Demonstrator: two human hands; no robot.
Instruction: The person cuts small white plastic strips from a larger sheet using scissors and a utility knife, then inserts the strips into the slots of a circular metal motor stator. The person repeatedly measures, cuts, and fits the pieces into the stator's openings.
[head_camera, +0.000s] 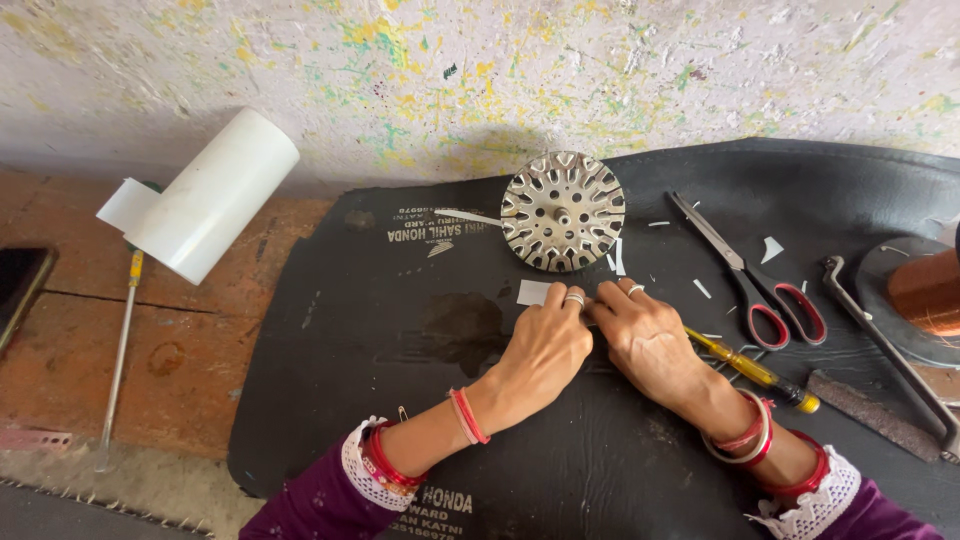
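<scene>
White paper strip (533, 292) lies flat on the black mat (400, 340), just below the round slotted metal disc (562, 211). Both hands are pressed together over its right end: the left hand (545, 345) pins it with fingertips, the right hand (650, 340) meets it from the other side, so most of the strip is hidden beneath the fingers. No container holds anything here; things lie loose on the mat. Red-handled scissors (760, 285) rest to the right, and a yellow-handled screwdriver (755, 370) runs under the right wrist. A white paper roll (215, 195) sits on the desk (150, 350) at left. A copper wire spool (930, 290) is cut off at the right edge.
</scene>
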